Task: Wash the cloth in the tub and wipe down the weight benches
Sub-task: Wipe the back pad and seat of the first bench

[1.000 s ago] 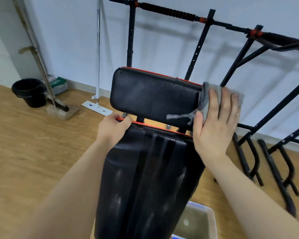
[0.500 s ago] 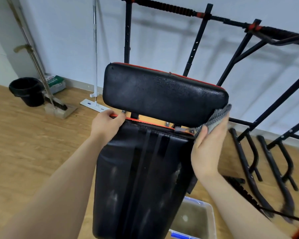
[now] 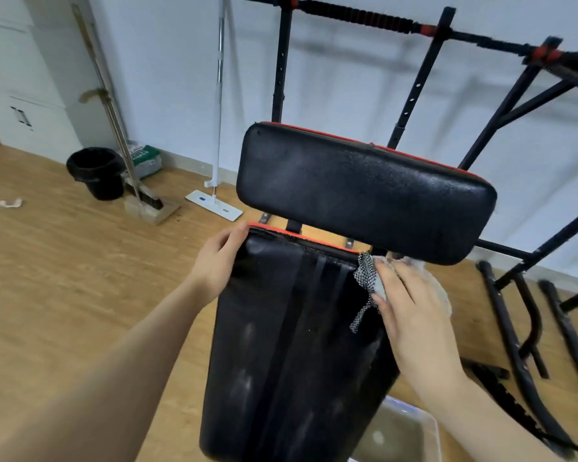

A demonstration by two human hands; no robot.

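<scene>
Tub (image 3: 429,425) of murky water sits on the wooden floor at the very bottom, beside the near right end of the bench's lower pad (image 3: 281,345). That black pad, streaked with wet marks, runs away from the viewer. At its far left corner the left hand (image 3: 219,261) is curled round the red-trimmed edge, thumb on top. At its far right corner the right hand (image 3: 414,315) lies flat, fingers fairly straight, pressing the grey mesh cloth (image 3: 367,275) onto the pad, with 1 frayed strip dangling beside the thumb. Just beyond, the upper pad (image 3: 364,191) stands raised, its lower edge just over the cloth. Farther off, a flat mop (image 3: 214,205), a broom (image 3: 147,201) and 1 black bin (image 3: 95,173) stand near the white wall, and a pull-up bar (image 3: 357,15) crosses the top.
</scene>
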